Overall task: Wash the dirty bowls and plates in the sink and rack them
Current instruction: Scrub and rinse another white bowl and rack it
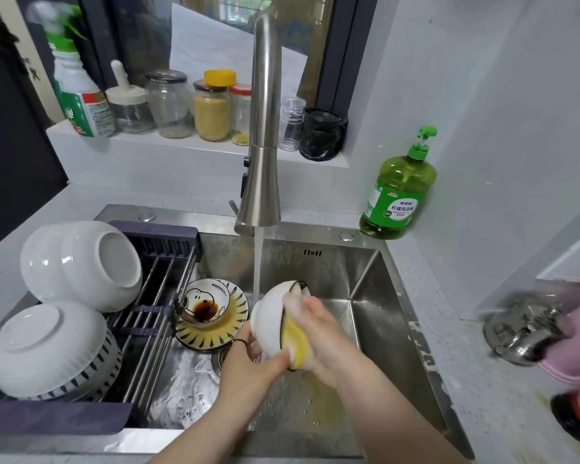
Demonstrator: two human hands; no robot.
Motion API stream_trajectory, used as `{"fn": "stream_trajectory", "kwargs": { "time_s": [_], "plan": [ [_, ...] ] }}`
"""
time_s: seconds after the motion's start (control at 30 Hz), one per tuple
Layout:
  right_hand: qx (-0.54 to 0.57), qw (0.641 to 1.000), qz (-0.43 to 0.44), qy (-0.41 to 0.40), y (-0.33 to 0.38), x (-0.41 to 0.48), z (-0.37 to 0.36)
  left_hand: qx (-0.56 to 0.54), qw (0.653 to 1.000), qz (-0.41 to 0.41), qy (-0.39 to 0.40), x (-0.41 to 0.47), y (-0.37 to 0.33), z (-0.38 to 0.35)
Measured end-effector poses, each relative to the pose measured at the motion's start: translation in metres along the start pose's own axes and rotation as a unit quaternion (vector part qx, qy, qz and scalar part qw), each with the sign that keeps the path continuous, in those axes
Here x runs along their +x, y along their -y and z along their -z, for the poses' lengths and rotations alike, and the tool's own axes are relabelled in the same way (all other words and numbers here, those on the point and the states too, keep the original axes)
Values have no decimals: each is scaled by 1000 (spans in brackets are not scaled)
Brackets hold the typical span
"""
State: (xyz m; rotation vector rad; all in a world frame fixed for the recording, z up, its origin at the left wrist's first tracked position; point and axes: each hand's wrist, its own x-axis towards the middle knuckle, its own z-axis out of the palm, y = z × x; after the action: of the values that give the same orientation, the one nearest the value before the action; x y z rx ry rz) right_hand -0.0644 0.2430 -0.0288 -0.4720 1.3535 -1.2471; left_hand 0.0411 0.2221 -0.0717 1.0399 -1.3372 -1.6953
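Pale speckled countertop is surrounding a stainless steel sink, seen from above through a head-worn camera. A tall steel faucet is pouring a stream of water into the basin. Under it, the person's left hand is gripping a white bowl, which is tipped on its side above the basin. The fingers are curling round the bowl's outer wall and the thumb is lying across the rim. The right hand is pressing a yellow sponge into the bowl's mouth; its fingers are blurred and soapy, but they seem to be closing round the sponge.

Just left of the hands, a small cartoon-dog bowl with dark sauce in it is sitting on a yellow striped plate on the sink floor. A dark slatted rack is spanning the sink's left side, carrying white bowls turned over: one stack at the back and another at the front. A green dish soap bottle is standing on the counter behind the sink's right corner, and jars are lining the window ledge.
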Motion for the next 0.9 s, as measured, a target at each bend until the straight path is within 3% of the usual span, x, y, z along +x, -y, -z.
{"fn": "stream_trajectory", "kwargs": {
  "time_s": [0.1,0.27,0.43,0.5,0.57,0.67,0.77,0.9],
  "plan": [
    [-94,995,8,10,-4,6,7,5,1000,-23,3,-6,7,-4],
    [-128,988,27,86,7,10,40,41,996,-46,61,-12,18,4],
    [-91,965,-1,246,18,13,72,54,996,-73,-24,9,0,13],
    [-80,957,-14,279,19,12,76,53,998,-13,-44,23,-7,11],
    [-67,947,-16,314,17,12,76,-7,995,95,25,37,-13,7],
    [-45,941,-23,334,13,14,77,-130,952,256,102,42,-18,4],
    [-38,942,-33,332,10,18,81,-113,951,259,124,39,-16,0],
    [-48,968,-39,243,14,18,86,-144,960,233,51,35,-22,-6]
  ]
}}
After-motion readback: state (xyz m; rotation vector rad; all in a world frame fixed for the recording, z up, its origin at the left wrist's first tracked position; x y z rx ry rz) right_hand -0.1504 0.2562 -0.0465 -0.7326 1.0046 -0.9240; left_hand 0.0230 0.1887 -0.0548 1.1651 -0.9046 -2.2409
